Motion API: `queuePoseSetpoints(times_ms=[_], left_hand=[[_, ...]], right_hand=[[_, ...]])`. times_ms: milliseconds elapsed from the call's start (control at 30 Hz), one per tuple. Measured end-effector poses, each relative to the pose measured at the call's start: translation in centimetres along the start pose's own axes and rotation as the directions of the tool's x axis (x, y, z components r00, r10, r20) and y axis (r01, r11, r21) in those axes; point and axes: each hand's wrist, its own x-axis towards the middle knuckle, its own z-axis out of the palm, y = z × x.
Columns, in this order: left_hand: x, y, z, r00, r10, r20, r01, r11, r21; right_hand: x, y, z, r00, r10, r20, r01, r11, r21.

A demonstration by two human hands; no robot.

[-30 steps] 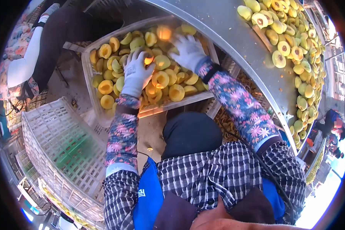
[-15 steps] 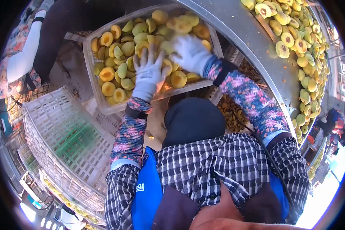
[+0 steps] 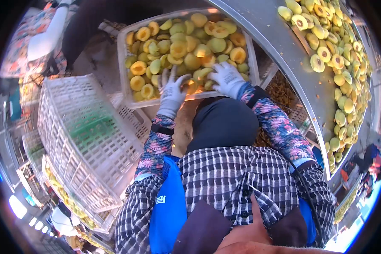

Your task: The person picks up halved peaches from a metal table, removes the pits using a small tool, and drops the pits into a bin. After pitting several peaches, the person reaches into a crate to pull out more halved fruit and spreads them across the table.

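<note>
Halved yellow-green fruits [image 3: 178, 48] fill a white plastic crate [image 3: 123, 63] in front of my body. My left hand [image 3: 172, 92], in a white glove, is at the crate's near side with its fingers spread on the fruits. To its right, my right hand [image 3: 227, 79], gloved too, rests its parted fingers on fruits near the crate's right front part. Neither hand has a fruit enclosed in it. Some fruits show an orange inner side with a hollow.
A metal table [image 3: 279, 40] curves along the right, bearing many halved fruits [image 3: 345, 101] and a wooden strip [image 3: 301, 40]. Stacked white crates [image 3: 78, 127] stand at left. Another person's white-sleeved arm [image 3: 46, 42] is at upper left. Brown scraps [image 3: 281, 91] lie in a container below the table.
Both hands have drawn nearer the crate's near edge, my right hand moving down from the fruits further in. The view has shifted, so the crate appears further right.
</note>
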Motion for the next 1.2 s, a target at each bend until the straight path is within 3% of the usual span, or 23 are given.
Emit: queuePoseSetpoints(times_ms=[100, 200, 267, 333, 367, 400, 500, 633, 667, 733, 767, 800, 833, 867, 900, 933, 967, 1000, 1033, 1100, 1133, 1167, 1200], left_hand=[[0.0, -0.3, -0.3, 0.952, 0.021, 0.305, -0.064, 0.99, 0.13], [1.1, -1.8, 0.0, 0.946, 0.074, 0.315, -0.087, 0.996, 0.027], [2.0, -1.1, -1.0, 0.972, 0.124, 0.201, -0.134, 0.99, 0.034], [3.8, 0.2, -3.0, 0.944, -0.141, 0.297, 0.233, 0.925, -0.301], [4.7, 0.7, -2.2, 0.997, -0.066, -0.033, 0.048, 0.924, -0.379], [6.1, 0.8, -1.5, 0.986, 0.033, -0.166, -0.067, 0.977, -0.203], [11.8, 1.5, 1.3, 0.993, -0.036, -0.116, 0.002, 0.959, -0.283], [17.2, 3.2, 1.8, 0.978, -0.196, 0.073, 0.204, 0.971, -0.125], [18.5, 2.3, 3.0, 0.981, -0.182, 0.066, 0.191, 0.967, -0.17], [20.8, 0.3, 5.5, 0.99, -0.141, 0.019, 0.116, 0.724, -0.68], [20.9, -1.3, 6.3, 0.878, 0.376, -0.296, -0.404, 0.914, -0.035], [20.2, 1.5, 4.8, 0.998, 0.049, -0.024, -0.055, 0.919, -0.39], [19.4, 3.1, 4.2, 0.975, 0.043, 0.217, 0.044, 0.924, -0.379], [21.0, -1.1, 11.0, 0.941, 0.33, -0.071, -0.337, 0.927, -0.165], [22.4, -3.3, 13.4, 0.838, 0.505, -0.204, -0.495, 0.863, 0.103], [22.4, -3.0, 12.6, 0.91, 0.415, 0.017, -0.397, 0.859, 0.323], [24.1, -5.2, 14.7, 0.897, 0.435, -0.073, -0.416, 0.89, 0.188], [23.1, -2.5, 10.7, 0.946, 0.313, 0.09, -0.325, 0.925, 0.196], [22.7, -1.0, 7.6, 0.849, 0.403, 0.343, -0.527, 0.701, 0.481], [23.1, 0.6, 7.3, 0.957, 0.159, 0.243, -0.235, 0.917, 0.324], [22.3, 1.8, 5.4, 0.957, 0.257, 0.137, -0.288, 0.903, 0.318], [26.3, -0.6, 7.9, 0.94, 0.242, 0.24, -0.338, 0.749, 0.57], [26.8, 3.2, 6.7, 0.917, 0.295, 0.269, -0.399, 0.72, 0.568]], right_hand=[[-0.9, 1.2, -0.4, 0.986, -0.166, -0.031, 0.167, 0.986, 0.026], [-2.9, 1.1, -1.3, 0.988, -0.144, -0.046, 0.148, 0.983, 0.107], [-5.3, 0.7, -3.3, 0.998, -0.05, -0.047, 0.057, 0.984, 0.168], [-9.2, 0.9, -4.6, 0.991, 0.056, -0.125, -0.01, 0.941, 0.339], [-11.4, 0.2, -5.1, 0.983, 0.164, -0.082, -0.119, 0.911, 0.396], [-13.3, -0.4, -5.7, 0.964, 0.262, -0.038, -0.219, 0.871, 0.439], [-19.5, -2.1, -6.3, 0.913, 0.408, 0.025, -0.37, 0.799, 0.474], [-25.6, -4.6, -5.9, 0.807, 0.566, 0.17, -0.57, 0.669, 0.477], [-26.9, -5.0, -6.0, 0.796, 0.582, 0.168, -0.585, 0.668, 0.459], [-28.2, -5.8, -6.2, 0.779, 0.611, 0.138, -0.597, 0.657, 0.461], [-28.6, -5.9, -6.2, 0.785, 0.606, 0.129, -0.585, 0.656, 0.477], [-30.0, -6.4, -6.5, 0.767, 0.631, 0.117, -0.599, 0.638, 0.484], [-30.9, -7.1, -7.2, 0.752, 0.647, 0.123, -0.619, 0.63, 0.469], [-31.0, -6.8, -7.8, 0.742, 0.659, 0.12, -0.63, 0.627, 0.458], [-31.3, -6.9, -8.7, 0.767, 0.637, 0.076, -0.587, 0.649, 0.485], [-31.8, -7.1, -9.5, 0.79, 0.612, 0.028, -0.538, 0.672, 0.509], [-31.7, -7.3, -10.7, 0.773, 0.631, 0.065, -0.572, 0.649, 0.501], [-31.6, -8.2, -13.3, 0.758, 0.65, 0.059, -0.585, 0.638, 0.5], [-32.0, -7.3, -12.9, 0.794, 0.604, -0.066, -0.501, 0.712, 0.492], [-31.9, -5.5, -17.6, 0.811, 0.585, 0.009, -0.526, 0.721, 0.451], [-31.4, -3.8, -18.1, 0.876, 0.453, -0.165, -0.364, 0.845, 0.391], [-30.2, -2.9, -19.8, 0.864, 0.47, -0.179, -0.421, 0.871, 0.254], [-29.5, -3.1, -22.4, 0.859, 0.465, -0.212, -0.435, 0.883, 0.176]])
